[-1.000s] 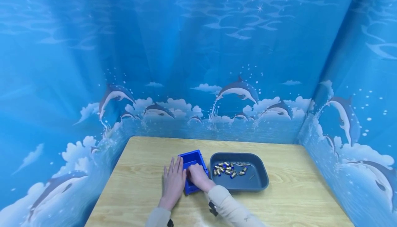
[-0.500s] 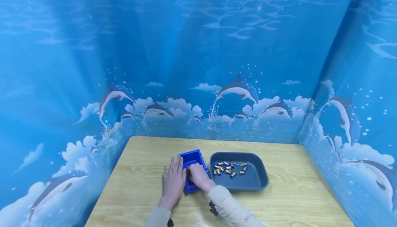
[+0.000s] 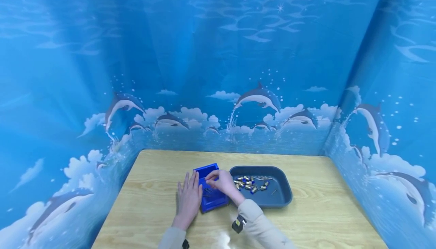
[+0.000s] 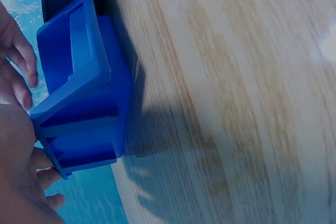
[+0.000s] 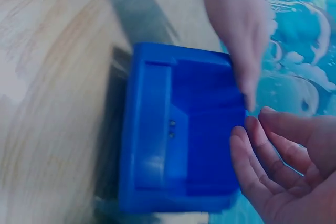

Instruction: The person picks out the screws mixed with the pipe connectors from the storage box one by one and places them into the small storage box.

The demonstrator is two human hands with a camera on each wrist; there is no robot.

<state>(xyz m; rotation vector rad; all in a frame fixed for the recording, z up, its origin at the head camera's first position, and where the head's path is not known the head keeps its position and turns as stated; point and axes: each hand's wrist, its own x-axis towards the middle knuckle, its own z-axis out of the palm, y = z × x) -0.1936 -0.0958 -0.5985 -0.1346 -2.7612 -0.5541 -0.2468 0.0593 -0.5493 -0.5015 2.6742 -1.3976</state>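
A small blue plastic bin stands on the table, with several thin dark metal pins on its floor. My left hand lies along the bin's left side with fingers extended, touching the wall. Over the bin's right half, my right hand has bent fingers, the thumb close to the fingertips. In the right wrist view these fingers are beside the bin's rim, and no object shows clearly between them. A tiny thing held at the tips cannot be ruled out. Two small dark pin ends show inside the bin.
Right of the bin stands a dark grey tray. It holds several brass fittings with blue ends and several thin metal pins. The wooden table is backed by a blue dolphin-print curtain.
My right hand has lifted from inside the bin and shifted slightly right, uncovering the pins on the bin's floor. The left hand stays on the bin's side. The head view has shifted slightly.
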